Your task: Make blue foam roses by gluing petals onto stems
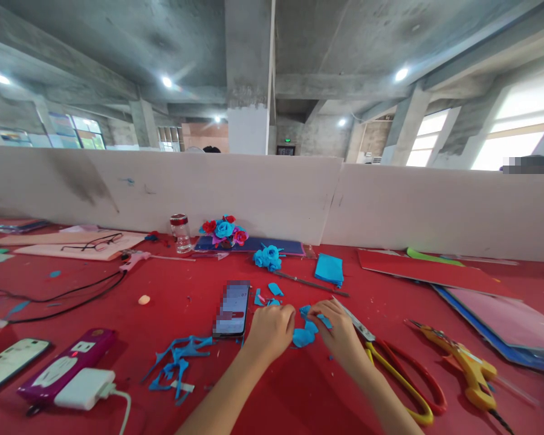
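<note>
My left hand (272, 326) is closed over the red table, its fingers curled and pressed together; whatever it may hold is hidden. Close by on the right, my right hand (333, 320) has its fingers bent in a pinch beside blue cut pieces (303, 336), and its fingertips are too small to read clearly. More small blue pieces (275, 289) lie just beyond my left hand. Farther back, a bunch of blue paper flowers (268, 258) on a brown stem rests on the table, with a stack of blue squares (329, 269) to its right.
Scissors (376, 344) and a yellow glue gun (466, 362) lie on the right. A phone (232, 308), blue scraps (179, 362) and a purple power strip (68, 365) lie left. Behind stand a jar (181, 234) and a flower arrangement (225, 230) before a white partition (254, 187).
</note>
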Demonstrator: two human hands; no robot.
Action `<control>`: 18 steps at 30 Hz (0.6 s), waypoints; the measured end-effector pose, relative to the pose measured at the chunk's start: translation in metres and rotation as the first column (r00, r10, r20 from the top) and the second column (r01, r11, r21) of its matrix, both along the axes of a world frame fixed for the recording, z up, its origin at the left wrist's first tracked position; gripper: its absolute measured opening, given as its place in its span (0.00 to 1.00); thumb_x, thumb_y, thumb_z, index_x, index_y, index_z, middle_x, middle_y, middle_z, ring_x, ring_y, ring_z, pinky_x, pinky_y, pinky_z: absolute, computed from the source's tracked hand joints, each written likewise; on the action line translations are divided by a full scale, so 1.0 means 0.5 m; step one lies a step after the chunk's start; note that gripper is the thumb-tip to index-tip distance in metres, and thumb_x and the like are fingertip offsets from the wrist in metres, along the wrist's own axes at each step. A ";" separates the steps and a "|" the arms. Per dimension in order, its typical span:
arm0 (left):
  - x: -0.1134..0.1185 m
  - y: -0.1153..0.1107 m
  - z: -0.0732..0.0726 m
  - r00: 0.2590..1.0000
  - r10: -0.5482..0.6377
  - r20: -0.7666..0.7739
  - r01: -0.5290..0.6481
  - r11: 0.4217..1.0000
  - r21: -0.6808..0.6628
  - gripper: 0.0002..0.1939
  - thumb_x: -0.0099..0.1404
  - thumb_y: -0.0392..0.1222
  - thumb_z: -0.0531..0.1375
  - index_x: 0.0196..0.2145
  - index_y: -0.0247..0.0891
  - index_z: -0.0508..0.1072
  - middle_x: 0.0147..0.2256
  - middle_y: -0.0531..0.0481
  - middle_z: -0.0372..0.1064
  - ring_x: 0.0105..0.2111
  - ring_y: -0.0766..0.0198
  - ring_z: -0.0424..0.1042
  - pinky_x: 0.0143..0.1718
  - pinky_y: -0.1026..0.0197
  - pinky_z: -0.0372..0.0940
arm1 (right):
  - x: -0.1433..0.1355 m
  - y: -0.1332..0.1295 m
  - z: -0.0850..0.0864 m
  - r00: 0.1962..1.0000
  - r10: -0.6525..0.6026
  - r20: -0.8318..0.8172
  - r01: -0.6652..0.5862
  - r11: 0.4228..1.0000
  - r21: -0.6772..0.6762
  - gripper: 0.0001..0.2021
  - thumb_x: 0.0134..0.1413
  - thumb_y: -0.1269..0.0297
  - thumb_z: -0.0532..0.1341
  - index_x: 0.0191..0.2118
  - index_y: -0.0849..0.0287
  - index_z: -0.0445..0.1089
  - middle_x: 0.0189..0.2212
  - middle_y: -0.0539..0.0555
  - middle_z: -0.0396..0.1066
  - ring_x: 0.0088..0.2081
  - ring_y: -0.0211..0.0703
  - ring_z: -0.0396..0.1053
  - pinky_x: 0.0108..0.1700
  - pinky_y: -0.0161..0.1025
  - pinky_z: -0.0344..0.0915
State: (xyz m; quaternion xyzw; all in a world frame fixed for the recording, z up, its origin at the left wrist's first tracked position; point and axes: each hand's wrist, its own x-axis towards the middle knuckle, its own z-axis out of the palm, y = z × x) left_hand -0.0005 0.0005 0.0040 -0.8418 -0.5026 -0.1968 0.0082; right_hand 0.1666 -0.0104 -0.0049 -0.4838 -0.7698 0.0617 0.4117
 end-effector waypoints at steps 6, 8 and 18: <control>0.001 0.001 0.000 1.000 -0.006 0.008 0.006 1.000 0.003 0.12 0.64 0.38 0.48 0.36 0.41 0.71 0.30 0.47 0.74 0.30 0.58 0.73 0.29 0.63 0.60 | 0.002 0.005 -0.007 0.998 -0.030 -0.049 0.031 0.999 0.019 0.06 0.53 0.68 0.55 0.28 0.57 0.66 0.27 0.52 0.69 0.32 0.45 0.65 0.38 0.42 0.59; 0.001 0.001 0.000 1.000 -0.015 0.011 0.015 1.000 0.006 0.12 0.64 0.38 0.48 0.36 0.40 0.71 0.29 0.47 0.74 0.30 0.57 0.73 0.29 0.63 0.60 | 0.002 0.007 -0.008 0.996 -0.058 -0.069 0.060 0.998 0.027 0.05 0.53 0.67 0.55 0.28 0.57 0.66 0.28 0.53 0.69 0.33 0.46 0.65 0.38 0.42 0.60; 0.003 -0.001 -0.004 0.997 -0.067 0.035 0.066 0.997 0.040 0.12 0.64 0.37 0.48 0.34 0.39 0.71 0.28 0.47 0.73 0.29 0.58 0.72 0.28 0.63 0.59 | 0.003 0.019 -0.023 0.979 -0.162 -0.122 0.168 0.985 0.044 0.07 0.50 0.62 0.57 0.26 0.58 0.67 0.28 0.53 0.67 0.33 0.46 0.65 0.38 0.42 0.61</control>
